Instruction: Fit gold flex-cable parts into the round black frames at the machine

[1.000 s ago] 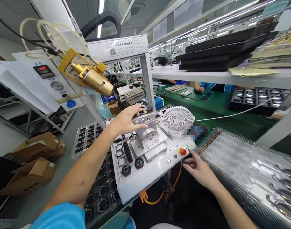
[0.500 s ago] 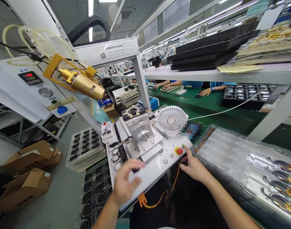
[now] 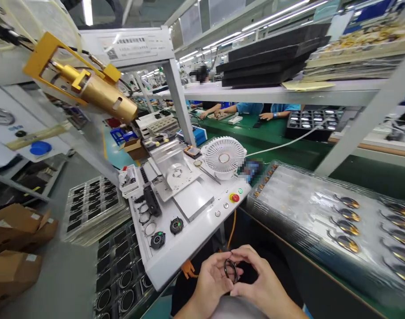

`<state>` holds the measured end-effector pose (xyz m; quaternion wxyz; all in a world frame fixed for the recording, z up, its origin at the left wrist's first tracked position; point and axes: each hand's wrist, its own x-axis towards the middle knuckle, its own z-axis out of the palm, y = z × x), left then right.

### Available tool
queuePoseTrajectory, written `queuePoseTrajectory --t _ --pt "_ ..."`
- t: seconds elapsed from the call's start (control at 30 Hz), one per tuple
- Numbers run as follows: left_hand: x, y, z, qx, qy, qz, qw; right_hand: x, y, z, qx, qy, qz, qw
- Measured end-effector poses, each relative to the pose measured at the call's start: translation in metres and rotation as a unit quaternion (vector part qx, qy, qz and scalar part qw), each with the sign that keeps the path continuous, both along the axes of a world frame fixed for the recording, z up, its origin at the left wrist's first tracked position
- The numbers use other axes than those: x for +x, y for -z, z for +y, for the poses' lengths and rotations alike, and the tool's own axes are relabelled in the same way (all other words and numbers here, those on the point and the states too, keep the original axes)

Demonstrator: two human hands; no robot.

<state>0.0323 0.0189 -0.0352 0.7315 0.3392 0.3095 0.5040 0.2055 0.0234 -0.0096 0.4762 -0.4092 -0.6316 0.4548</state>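
Observation:
A dark round ring (image 3: 231,271) is held between my two hands near the bottom centre, in front of the machine's white base. My left hand (image 3: 213,278) has its fingers curled round the ring's left side. From the right, my right hand (image 3: 257,277) bends its fingers and thumb against the ring. On the white base (image 3: 176,261) lie two dark round watch parts, one (image 3: 157,239) near the left edge and another (image 3: 176,225) beside it. Several thin rings (image 3: 150,228) lie further left. A metal fixture (image 3: 177,175) stands behind them.
A white fan (image 3: 224,157) stands at the base's back right, near a red button (image 3: 235,198). Clear trays with amber-coloured parts (image 3: 298,190) are stacked at right. A gold cylinder (image 3: 109,99) hangs upper left. Black-celled trays (image 3: 92,204) are at left. Co-workers' arms (image 3: 227,108) show behind.
My right hand has left the button panel and my left hand has left the base's front; both now meet round the ring. The view has shifted, and the fixture sits further back.

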Motion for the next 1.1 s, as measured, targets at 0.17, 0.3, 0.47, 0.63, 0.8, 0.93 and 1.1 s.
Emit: queuePoseTrajectory --t 0.17,0.3,0.47,0.63,0.8,0.93,1.1 --pt "0.001 -0.012 0.003 -0.026 -0.033 0.065 0.997 0.043 -0.034 0.013 0.104 -0.016 -0.130 0.986" --pt "-0.008 -0.013 0.001 -0.061 -0.071 0.116 0.989 0.141 -0.066 0.027 0.056 0.192 -0.278 0.939" --pt "-0.013 -0.012 -0.001 -0.036 -0.065 0.137 0.988 0.260 -0.096 0.053 -0.122 0.395 -0.412 0.812" --pt "-0.014 -0.007 0.001 0.015 -0.011 0.176 0.984 0.291 -0.103 0.103 -0.130 0.385 -0.437 0.803" --pt "-0.024 0.002 -0.004 0.036 0.034 0.174 0.984 0.298 -0.102 0.135 -0.126 0.318 -0.458 0.821" --pt "-0.023 -0.003 -0.014 -0.004 0.007 0.141 0.990 0.320 -0.100 0.138 -0.093 0.276 -0.474 0.831" --pt "-0.013 -0.021 -0.016 -0.064 0.013 0.074 0.995 0.288 -0.092 0.116 0.109 0.240 -0.436 0.860"
